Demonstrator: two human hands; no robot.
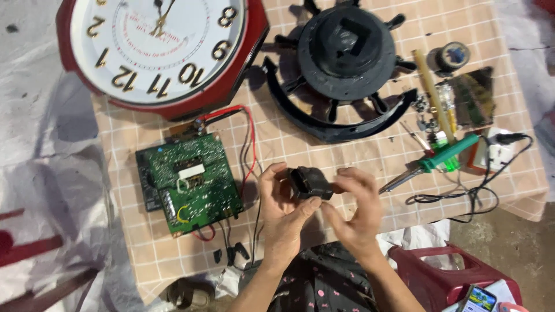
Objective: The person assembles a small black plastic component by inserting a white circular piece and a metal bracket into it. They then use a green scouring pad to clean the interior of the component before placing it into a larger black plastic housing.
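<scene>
A low table (324, 147) fills the middle of the view, covered with a checked cloth (370, 150) in pale peach with white lines; the cloth hangs over the near edge and wrinkles at the right corner. Left of the table lies a crumpled white sheet (46, 173) (plastic or woven, hard to tell), with dark reddish streaks near its lower left. At the lower right, bare grey-brown floor (509, 242) shows, dusty and rough. A dark red plastic stool (451, 271) stands just beside the table's near right corner. The light is even and soft, casting faint shadows on the cloth.
</scene>
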